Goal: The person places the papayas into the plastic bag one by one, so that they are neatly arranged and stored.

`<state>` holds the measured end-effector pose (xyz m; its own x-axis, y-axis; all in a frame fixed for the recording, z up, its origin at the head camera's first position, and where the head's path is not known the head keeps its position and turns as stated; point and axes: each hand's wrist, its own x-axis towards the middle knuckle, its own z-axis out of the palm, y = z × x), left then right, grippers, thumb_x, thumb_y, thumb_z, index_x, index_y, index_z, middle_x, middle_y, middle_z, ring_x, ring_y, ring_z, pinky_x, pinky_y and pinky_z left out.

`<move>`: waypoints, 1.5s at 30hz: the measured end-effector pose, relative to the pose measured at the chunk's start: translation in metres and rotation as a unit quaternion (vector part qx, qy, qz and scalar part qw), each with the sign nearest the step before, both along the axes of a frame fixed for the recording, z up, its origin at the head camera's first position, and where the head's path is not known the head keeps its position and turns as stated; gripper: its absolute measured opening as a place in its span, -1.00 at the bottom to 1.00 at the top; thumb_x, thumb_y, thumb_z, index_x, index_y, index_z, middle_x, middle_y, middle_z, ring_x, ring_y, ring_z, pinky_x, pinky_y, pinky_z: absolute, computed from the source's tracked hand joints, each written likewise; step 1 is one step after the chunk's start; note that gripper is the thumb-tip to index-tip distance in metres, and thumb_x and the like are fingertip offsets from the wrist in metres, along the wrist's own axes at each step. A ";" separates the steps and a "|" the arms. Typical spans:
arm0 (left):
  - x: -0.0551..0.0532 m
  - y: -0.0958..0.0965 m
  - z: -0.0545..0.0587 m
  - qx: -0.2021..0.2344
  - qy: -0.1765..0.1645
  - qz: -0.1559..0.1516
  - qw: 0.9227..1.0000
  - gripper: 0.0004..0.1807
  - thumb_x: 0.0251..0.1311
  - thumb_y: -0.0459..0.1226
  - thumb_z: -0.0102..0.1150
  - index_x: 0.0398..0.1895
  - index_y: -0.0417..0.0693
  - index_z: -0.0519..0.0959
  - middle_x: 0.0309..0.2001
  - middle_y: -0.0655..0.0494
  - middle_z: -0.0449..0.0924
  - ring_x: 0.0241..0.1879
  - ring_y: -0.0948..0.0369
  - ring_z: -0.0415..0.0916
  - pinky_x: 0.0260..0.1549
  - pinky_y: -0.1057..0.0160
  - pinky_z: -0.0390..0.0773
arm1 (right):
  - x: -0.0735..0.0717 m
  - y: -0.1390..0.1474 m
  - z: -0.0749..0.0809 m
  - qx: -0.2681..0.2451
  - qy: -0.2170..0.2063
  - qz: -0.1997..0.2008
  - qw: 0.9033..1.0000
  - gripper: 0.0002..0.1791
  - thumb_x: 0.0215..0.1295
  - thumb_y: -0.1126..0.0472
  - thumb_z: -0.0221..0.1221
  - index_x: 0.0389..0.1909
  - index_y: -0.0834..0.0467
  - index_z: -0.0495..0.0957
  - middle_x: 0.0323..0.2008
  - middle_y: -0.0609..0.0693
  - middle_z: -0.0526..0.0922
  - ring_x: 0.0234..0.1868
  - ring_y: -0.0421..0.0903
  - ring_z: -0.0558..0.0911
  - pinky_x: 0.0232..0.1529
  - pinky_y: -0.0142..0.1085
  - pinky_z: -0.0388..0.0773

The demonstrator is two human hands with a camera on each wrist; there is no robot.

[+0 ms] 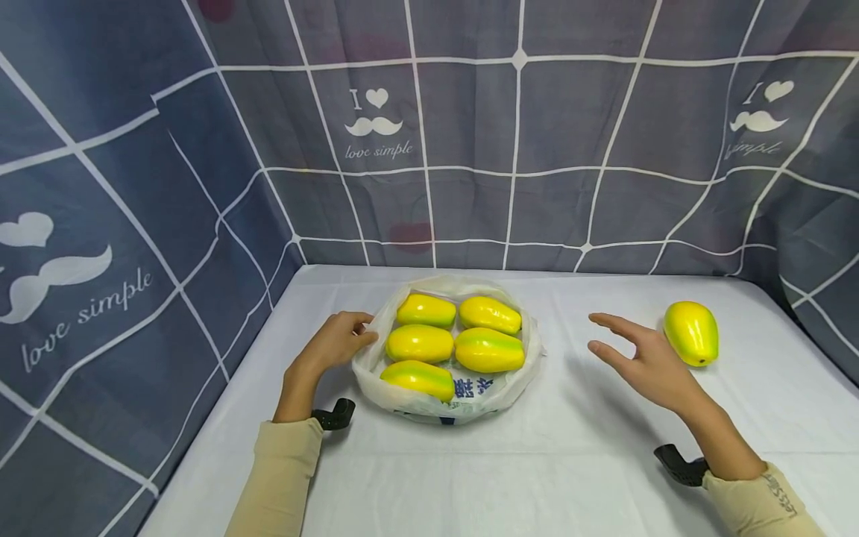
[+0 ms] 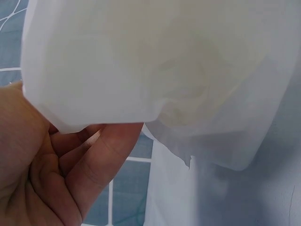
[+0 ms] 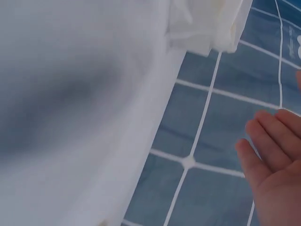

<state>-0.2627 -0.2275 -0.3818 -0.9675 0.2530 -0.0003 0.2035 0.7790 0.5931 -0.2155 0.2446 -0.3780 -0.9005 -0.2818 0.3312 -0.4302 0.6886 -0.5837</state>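
Note:
A white plastic bag (image 1: 530, 373) with its mouth spread wide stands at the middle of the table. Inside it lie several glossy yellow-green papayas (image 1: 490, 350), with blue print showing on the bag's bottom. My left hand (image 1: 338, 341) pinches the bag's left rim. In the left wrist view, the bag's wall (image 2: 103, 70) covers part of the fingers (image 2: 101, 160). My right hand (image 1: 647, 365) is held over the table, right of the bag, fingers extended and nothing in it. Just beyond it, a single papaya (image 1: 691, 333) sits on the table, partly beside the hand in view.
A white cloth covers the table (image 1: 470, 477). Grey-blue checked curtains (image 1: 463, 209) with white lines rise behind and on both sides of the table. Each wrist carries a black camera mount, such as the left mount (image 1: 335, 414).

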 end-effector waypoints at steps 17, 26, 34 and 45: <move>0.001 0.000 0.000 -0.005 -0.002 0.003 1.000 -0.66 0.34 -0.28 0.16 0.11 -0.26 0.60 -0.27 -0.01 0.59 -0.33 0.12 0.45 -0.28 0.15 0.46 | 0.014 0.073 -0.019 0.009 0.017 -0.146 0.989 -0.45 0.37 0.14 0.21 0.25 0.40 0.42 0.09 0.54 0.46 0.04 0.49 0.46 -0.14 0.29 0.35; 0.000 -0.002 -0.001 -0.007 -0.004 0.002 1.000 -0.66 0.34 -0.28 0.16 0.11 -0.25 0.60 -0.20 -0.05 0.60 -0.27 0.08 0.46 -0.21 0.08 0.48 | 0.008 0.101 -0.022 0.001 -0.022 -0.209 0.978 -0.39 0.46 0.10 0.10 0.35 0.43 0.28 0.24 0.56 0.30 0.16 0.57 0.32 0.05 0.39 0.23; 0.000 -0.003 0.001 -0.004 -0.007 0.005 1.000 -0.66 0.34 -0.28 0.16 0.11 -0.25 0.60 -0.22 -0.04 0.60 -0.28 0.09 0.46 -0.25 0.12 0.48 | -0.001 0.115 -0.030 -0.007 -0.036 -0.237 0.971 -0.29 0.44 0.08 0.11 0.42 0.42 0.16 0.25 0.56 0.28 0.15 0.57 0.33 0.05 0.33 0.28; 0.000 -0.002 -0.001 -0.001 -0.008 0.010 1.000 -0.65 0.34 -0.28 0.17 0.12 -0.25 0.60 -0.21 -0.04 0.60 -0.26 0.09 0.47 -0.24 0.12 0.48 | -0.026 0.122 -0.032 0.009 -0.092 -0.251 0.963 -0.10 0.44 -0.06 0.07 0.49 0.42 -0.12 0.28 0.64 0.11 0.14 0.61 0.24 0.03 0.38 0.25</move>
